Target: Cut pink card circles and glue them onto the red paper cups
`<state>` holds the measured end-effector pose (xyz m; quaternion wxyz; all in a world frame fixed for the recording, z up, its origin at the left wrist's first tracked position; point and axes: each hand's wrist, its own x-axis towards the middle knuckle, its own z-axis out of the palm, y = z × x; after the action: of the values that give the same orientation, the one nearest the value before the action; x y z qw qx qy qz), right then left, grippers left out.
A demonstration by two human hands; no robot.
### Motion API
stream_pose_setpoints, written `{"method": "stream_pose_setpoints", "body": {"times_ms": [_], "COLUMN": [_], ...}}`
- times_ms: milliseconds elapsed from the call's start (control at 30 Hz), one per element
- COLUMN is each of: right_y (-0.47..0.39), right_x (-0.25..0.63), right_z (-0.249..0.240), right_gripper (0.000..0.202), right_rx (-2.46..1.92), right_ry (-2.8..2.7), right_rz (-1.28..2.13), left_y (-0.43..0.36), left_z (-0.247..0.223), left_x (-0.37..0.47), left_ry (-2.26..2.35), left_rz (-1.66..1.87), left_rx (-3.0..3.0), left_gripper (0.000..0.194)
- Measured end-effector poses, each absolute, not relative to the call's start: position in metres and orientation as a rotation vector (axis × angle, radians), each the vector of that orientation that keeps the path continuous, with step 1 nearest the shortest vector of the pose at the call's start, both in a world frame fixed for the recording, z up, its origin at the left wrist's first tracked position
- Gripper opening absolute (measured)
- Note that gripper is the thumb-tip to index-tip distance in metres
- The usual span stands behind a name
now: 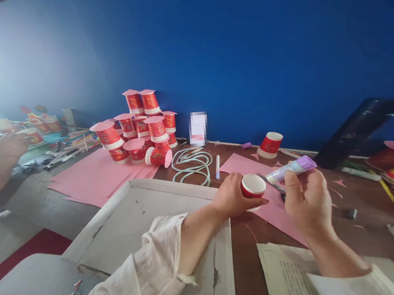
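My left hand (233, 196) is wrapped round a red paper cup (253, 186) with a white rim, its mouth facing up. In my right hand (308, 200) is a purple glue stick (291, 169), tilted, with its pale end pointing toward the cup. Beneath both hands lies a pink paper sheet (234, 162) on the brown table. A pair of scissors (271, 183) rests on that sheet, partly hidden by my right hand. Behind them a red cup (270, 145) stands upside down.
Stacked red cups with pink paper tops (157, 129) stand at the back left beside pink sheets (79, 175). A coiled pale cable (193, 166) lies near them. A white box lid (121, 226) is under my left arm. At far left is another person's hand (11, 146).
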<state>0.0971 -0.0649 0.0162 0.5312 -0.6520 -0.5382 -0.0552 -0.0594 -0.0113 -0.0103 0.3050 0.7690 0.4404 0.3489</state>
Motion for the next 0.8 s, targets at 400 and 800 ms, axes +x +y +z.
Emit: {"method": "stream_pose_setpoints", "body": {"times_ms": [400,800], "right_y": [-0.072,-0.05], "right_x": [0.085,0.104], "right_z": [0.017,0.013], "right_gripper": [0.026,0.022], "right_rx": [-1.475,-1.147], "right_ry": [-1.411,-0.618], "right_rz": [-0.179,0.874], "left_y": [-0.011,-0.016], "left_z": [-0.015,-0.009], "left_x": [-0.056,-0.063], "left_ry": [1.19,1.103], "left_rz": [1.002,0.955], "left_rx": [2.027,1.926], "left_gripper": [0.072,0.108]}}
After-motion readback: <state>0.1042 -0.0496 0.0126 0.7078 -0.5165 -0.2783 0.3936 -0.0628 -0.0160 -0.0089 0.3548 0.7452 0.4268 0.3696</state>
